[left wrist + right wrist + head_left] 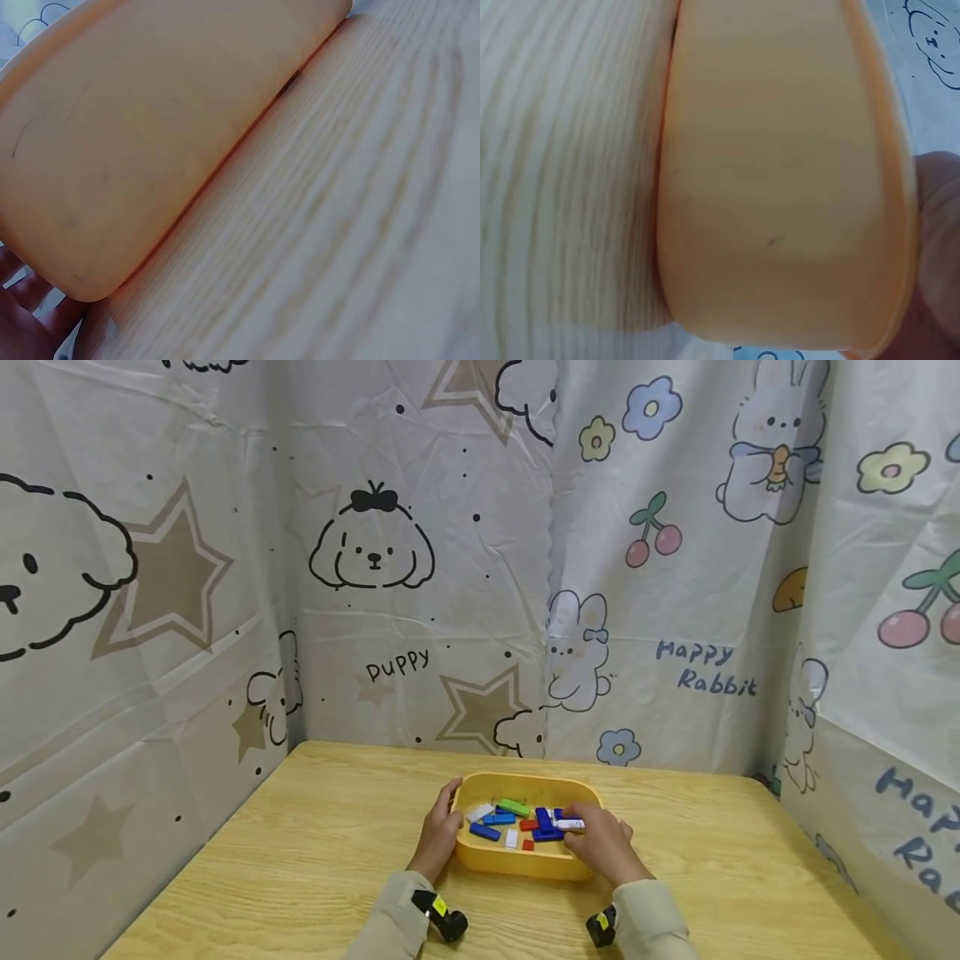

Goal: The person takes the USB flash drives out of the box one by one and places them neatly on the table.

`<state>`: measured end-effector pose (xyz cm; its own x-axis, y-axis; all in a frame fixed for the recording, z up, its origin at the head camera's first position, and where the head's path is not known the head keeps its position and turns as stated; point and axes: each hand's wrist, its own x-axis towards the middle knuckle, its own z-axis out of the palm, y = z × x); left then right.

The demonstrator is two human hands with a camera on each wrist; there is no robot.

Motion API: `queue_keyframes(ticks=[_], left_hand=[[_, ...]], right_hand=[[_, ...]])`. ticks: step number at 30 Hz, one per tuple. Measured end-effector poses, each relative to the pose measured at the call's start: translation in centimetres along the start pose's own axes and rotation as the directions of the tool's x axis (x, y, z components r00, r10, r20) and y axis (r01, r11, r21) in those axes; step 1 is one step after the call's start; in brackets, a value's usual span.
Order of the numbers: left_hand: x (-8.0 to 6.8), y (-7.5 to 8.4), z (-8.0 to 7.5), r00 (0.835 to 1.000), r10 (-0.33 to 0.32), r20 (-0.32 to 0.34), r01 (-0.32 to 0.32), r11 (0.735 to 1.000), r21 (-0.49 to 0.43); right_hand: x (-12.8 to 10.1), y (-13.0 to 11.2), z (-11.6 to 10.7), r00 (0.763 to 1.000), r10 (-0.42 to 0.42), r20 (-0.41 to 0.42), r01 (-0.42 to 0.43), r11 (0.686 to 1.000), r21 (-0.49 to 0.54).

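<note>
A yellow tray point(517, 862) stands on the wooden table, holding several small blocks: a green one point(514, 807), blue ones point(484, 832), a red one point(528, 844) and white ones point(512, 837). My left hand point(438, 831) grips the tray's left wall, thumb over the rim. My right hand point(600, 843) reaches over the right rim and pinches a small white block point(570, 824) at its fingertips. The left wrist view shows only the tray's outer wall point(150, 135) and a bit of palm point(22, 315). In the right wrist view the tray wall point(780, 187) fills the frame, with part of the hand point(937, 247) beside it.
The light wooden table point(300, 843) is enclosed on the left, back and right by a cartoon-printed plastic curtain point(375, 610). Wrist cameras point(442, 914) sit on both sleeves near the table's front edge.
</note>
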<state>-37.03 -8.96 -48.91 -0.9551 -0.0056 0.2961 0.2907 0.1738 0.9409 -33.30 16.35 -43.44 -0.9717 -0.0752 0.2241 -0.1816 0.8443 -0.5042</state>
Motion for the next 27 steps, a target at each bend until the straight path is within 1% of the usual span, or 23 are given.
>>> queue_keyframes(ticks=[4,8,12,19,24,27], left_hand=[[0.0,0.0,0.1,1.0,0.007,0.011,-0.007,1.0,0.011],[0.1,0.1,0.2,1.0,0.005,0.008,-0.006,1.0,0.027],[0.2,0.2,0.2,1.0,0.004,0.008,-0.004,1.0,0.031],[0.1,0.1,0.4,1.0,-0.004,0.019,0.003,1.0,0.029],[0.0,0.1,0.2,1.0,-0.001,0.0,0.001,1.0,0.028],[0.0,0.1,0.1,1.0,0.004,0.002,-0.004,1.0,0.03]], right_hand=[[0.3,0.2,-0.1,0.999,0.018,0.049,-0.017,1.0,-0.02],[0.8,0.2,-0.3,0.994,0.037,0.105,-0.031,0.998,-0.059],[1.2,0.2,-0.4,0.989,0.055,0.141,-0.04,0.994,-0.105],[1.4,0.1,-0.2,0.982,0.073,0.173,-0.038,0.979,-0.199],[1.8,-0.1,0.1,0.982,0.081,0.173,-0.045,0.979,-0.2],[2.0,-0.2,0.1,0.982,0.083,0.167,-0.049,0.979,-0.199]])
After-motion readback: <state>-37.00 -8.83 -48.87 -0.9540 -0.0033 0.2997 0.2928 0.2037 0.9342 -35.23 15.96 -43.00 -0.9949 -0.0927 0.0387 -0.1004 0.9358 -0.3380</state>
